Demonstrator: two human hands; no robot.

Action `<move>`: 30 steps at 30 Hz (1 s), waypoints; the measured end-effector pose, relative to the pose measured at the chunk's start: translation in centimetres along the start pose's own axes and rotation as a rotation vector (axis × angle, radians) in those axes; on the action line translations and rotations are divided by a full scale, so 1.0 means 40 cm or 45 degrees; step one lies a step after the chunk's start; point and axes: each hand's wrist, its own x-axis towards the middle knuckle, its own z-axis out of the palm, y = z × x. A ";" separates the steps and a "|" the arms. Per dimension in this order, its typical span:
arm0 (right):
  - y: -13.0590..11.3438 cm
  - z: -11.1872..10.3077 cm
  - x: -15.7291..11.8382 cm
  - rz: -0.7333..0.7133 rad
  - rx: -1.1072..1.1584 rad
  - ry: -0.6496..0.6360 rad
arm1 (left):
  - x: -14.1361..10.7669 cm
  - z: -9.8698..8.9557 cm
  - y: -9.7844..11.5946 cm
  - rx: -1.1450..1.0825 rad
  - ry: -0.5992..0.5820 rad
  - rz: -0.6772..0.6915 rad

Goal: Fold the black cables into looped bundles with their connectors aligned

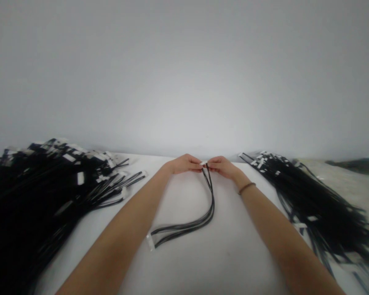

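A black cable harness (212,200) curves over the white table, with a white connector at each end. Its far connector (203,163) is pinched between the fingertips of my left hand (187,164) on one side and my right hand (222,165) on the other. The near connector (150,241) lies on the table beside my left forearm. Both hands are closed at the far part of the table, and a brown band circles my right wrist.
A large heap of black cables with white connectors (49,192) covers the left side. A smaller cable pile (313,200) lies at the right, beside clear plastic wrapping (341,180). Behind the table (203,262) rises a plain pale wall (184,82).
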 end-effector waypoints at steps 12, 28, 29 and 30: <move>0.007 0.004 0.009 -0.014 -0.028 0.004 | -0.002 0.001 0.001 0.014 0.018 -0.006; 0.004 0.008 0.003 -0.023 -0.054 -0.022 | -0.003 0.001 0.004 0.005 0.049 -0.026; 0.006 0.009 0.004 -0.025 -0.043 -0.038 | -0.003 0.002 0.004 0.005 0.059 -0.028; 0.008 0.009 0.005 -0.026 -0.033 -0.049 | -0.003 0.003 0.004 0.005 0.070 -0.032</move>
